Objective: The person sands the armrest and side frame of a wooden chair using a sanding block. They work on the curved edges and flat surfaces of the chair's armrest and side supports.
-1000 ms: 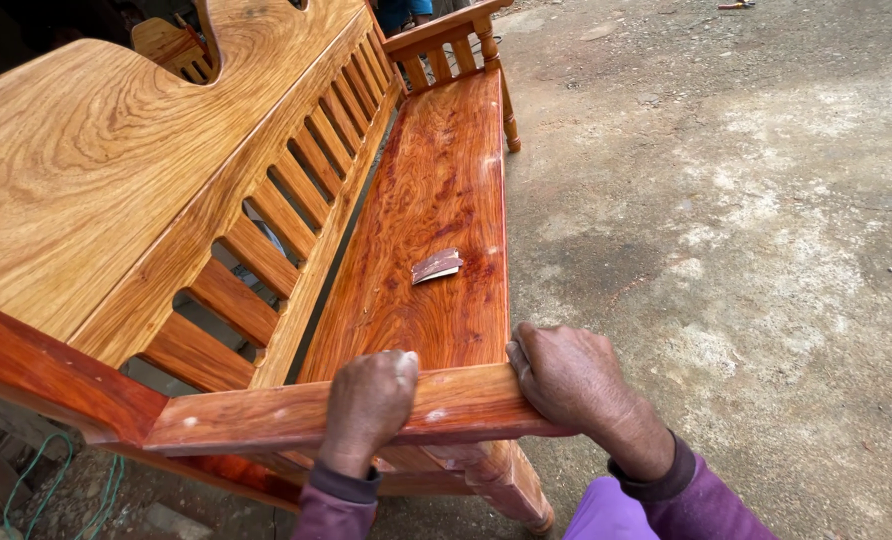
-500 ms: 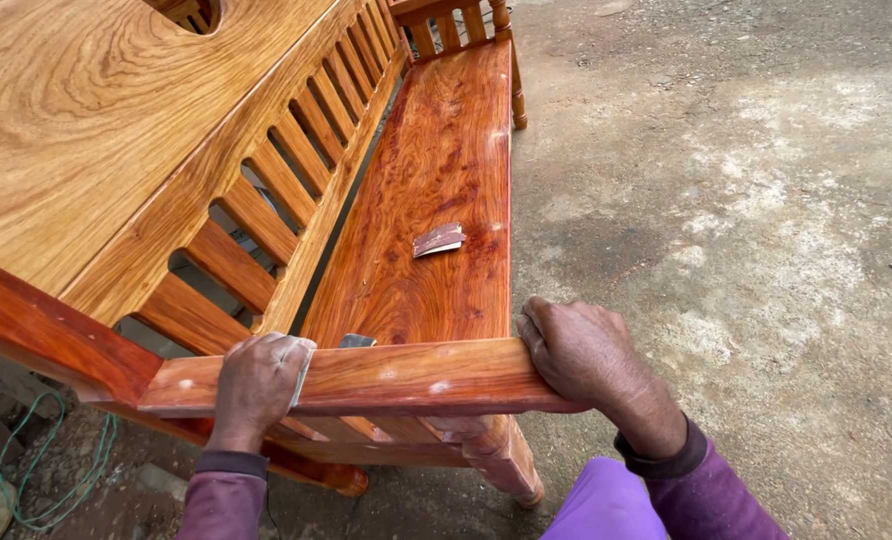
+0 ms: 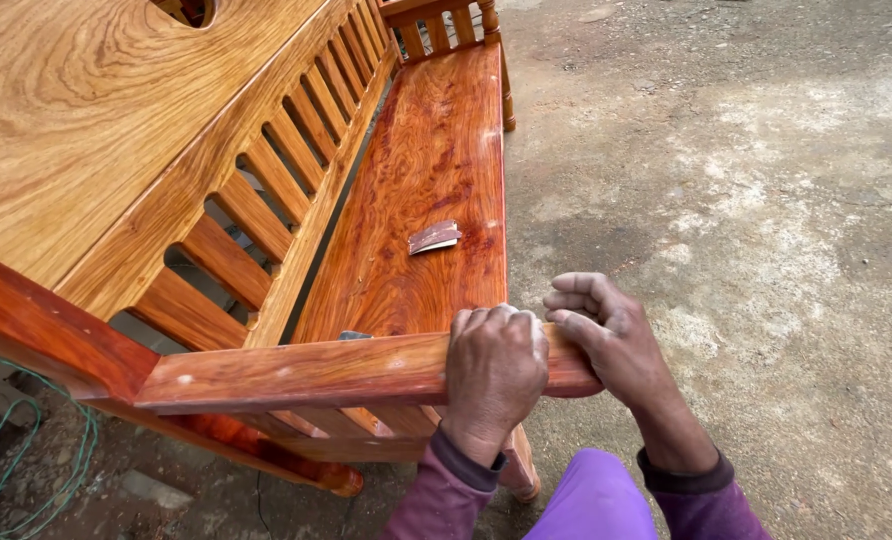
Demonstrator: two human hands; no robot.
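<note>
Head view. Left hand (image 3: 496, 365) curled over the near armrest (image 3: 306, 372) of a varnished wooden bench (image 3: 416, 180), fingers pressed together on the rail; whether anything lies under the palm cannot be told. Right hand (image 3: 606, 335) rests at the armrest's outer end, fingers loosely spread, holding nothing. A scrap of sandpaper (image 3: 434, 237) lies well apart on the seat. The step appears to be rubbing down the armrest; continuing calls for firm, even pressure along the rail.

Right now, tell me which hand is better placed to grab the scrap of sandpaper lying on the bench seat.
Probably the right hand: it rests open at the armrest's front end. The left hand is wrapped over the armrest. The sandpaper lies ahead on the seat.
</note>
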